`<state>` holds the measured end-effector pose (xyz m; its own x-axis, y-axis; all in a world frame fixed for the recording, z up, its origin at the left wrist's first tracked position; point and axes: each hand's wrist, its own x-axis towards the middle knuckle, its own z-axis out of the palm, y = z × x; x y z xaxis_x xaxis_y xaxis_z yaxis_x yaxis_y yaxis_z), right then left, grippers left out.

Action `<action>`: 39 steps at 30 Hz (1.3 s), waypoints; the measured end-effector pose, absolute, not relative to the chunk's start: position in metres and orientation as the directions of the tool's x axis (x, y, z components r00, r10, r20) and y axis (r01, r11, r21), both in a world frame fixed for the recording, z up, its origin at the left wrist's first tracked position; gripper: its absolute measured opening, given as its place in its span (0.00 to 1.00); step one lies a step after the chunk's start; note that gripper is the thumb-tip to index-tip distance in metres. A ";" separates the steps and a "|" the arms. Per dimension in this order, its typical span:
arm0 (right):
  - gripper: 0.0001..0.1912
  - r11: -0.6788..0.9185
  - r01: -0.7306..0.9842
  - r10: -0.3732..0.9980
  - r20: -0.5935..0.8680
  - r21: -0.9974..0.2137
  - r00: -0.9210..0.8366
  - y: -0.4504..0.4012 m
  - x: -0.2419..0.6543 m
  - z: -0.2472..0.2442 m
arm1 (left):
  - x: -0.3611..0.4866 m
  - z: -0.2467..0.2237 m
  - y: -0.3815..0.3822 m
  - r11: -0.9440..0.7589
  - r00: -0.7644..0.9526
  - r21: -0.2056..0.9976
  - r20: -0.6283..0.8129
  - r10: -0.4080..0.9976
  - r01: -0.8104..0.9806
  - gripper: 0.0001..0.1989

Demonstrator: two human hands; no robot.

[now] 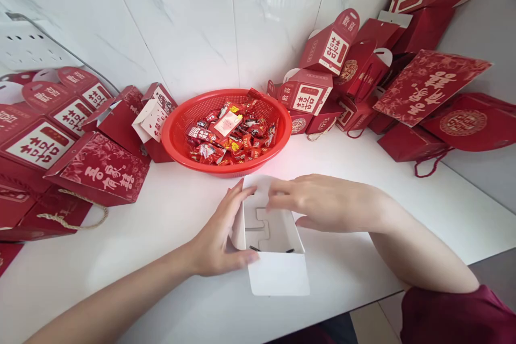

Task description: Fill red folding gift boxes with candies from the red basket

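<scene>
An opened gift box (278, 274) with a white inside stands on the white table (169, 301) in front of me, one flap folded out toward me. Slots and interlocking cut lines show on its floor. My left hand (226, 231) holds the box's left wall, thumb at the near edge and fingers along the outer side. Over the right wall and far end bends my right hand (314, 201), its thumb outside and its slightly blurred fingers above the opening. Just behind the box sits a red plastic basket (173, 134) of wrapped candies (242, 142).
Red gift boxes with rope handles stand in piles at the left (100, 172) and at the right (431, 88). A tiled wall (193, 16) rises behind the table. A power strip (32, 45) with a cable is at the upper left.
</scene>
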<state>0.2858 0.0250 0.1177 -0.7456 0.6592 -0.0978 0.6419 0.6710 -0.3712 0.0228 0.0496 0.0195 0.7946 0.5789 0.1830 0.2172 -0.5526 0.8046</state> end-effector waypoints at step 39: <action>0.36 0.514 0.453 0.553 -0.122 -0.728 -0.824 0.066 0.306 0.104 | 0.035 -0.004 0.032 -0.570 0.686 0.820 0.390 0.615 0.045 0.66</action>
